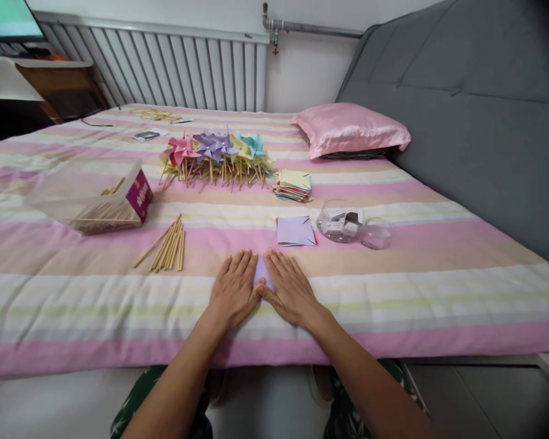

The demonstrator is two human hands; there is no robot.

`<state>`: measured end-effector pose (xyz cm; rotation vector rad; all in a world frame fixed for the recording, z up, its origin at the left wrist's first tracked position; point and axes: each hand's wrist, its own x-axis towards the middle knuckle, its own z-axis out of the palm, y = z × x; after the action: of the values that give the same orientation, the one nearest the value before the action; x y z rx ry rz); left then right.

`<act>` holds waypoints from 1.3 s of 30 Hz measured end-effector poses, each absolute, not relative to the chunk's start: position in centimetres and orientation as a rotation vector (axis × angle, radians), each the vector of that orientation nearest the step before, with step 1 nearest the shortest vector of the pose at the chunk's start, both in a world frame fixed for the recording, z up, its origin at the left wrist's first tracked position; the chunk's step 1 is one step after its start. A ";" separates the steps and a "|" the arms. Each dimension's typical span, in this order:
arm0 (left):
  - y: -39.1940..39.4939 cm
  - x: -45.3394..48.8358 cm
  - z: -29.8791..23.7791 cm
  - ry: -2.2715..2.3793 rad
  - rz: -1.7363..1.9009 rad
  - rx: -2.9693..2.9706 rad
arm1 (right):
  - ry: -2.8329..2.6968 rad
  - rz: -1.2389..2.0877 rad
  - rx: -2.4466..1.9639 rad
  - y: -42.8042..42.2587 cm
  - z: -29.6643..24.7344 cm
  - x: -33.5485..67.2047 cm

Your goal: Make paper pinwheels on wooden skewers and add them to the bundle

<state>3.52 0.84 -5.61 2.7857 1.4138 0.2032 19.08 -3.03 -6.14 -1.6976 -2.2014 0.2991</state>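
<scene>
Both my hands lie flat at the near side of the bed, over a purple paper square (262,272) that shows only between them. My left hand (236,286) has its fingers stretched out on the paper's left part. On the right part rests my right hand (289,286), fingers also extended, its thumb touching the left one. Just beyond is a small stack of cut paper squares (296,231), purple on top. To the left lies a loose bunch of thin wooden sticks (168,246).
Finished paper pinwheels (215,152) on sticks lie farther back, beside a taller stack of paper squares (293,185). A clear plastic box (105,198) with sticks stands left. Right are a glass bowl (340,221) with small boxes, a small clear cup (376,234) and a pink pillow (350,128).
</scene>
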 end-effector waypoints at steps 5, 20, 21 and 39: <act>1.1 3.2 -5.1 1.495 0.160 2.740 | -2.187 0.296 -1.713 -3.1 -6.2 19.0; 1.5 3.0 -4.8 1.651 0.164 2.677 | -2.180 0.293 -1.719 -3.1 -6.1 19.0; 1.6 3.0 -4.8 1.650 0.174 2.675 | -2.180 0.289 -1.719 -3.1 -6.1 19.0; 1.6 2.5 -5.2 1.639 0.264 2.645 | -1.671 0.424 -1.604 -1.1 -6.5 20.6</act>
<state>2.52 1.65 -5.19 2.6447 1.6392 0.2638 20.62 -1.07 -6.53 -1.6042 -1.6715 0.4239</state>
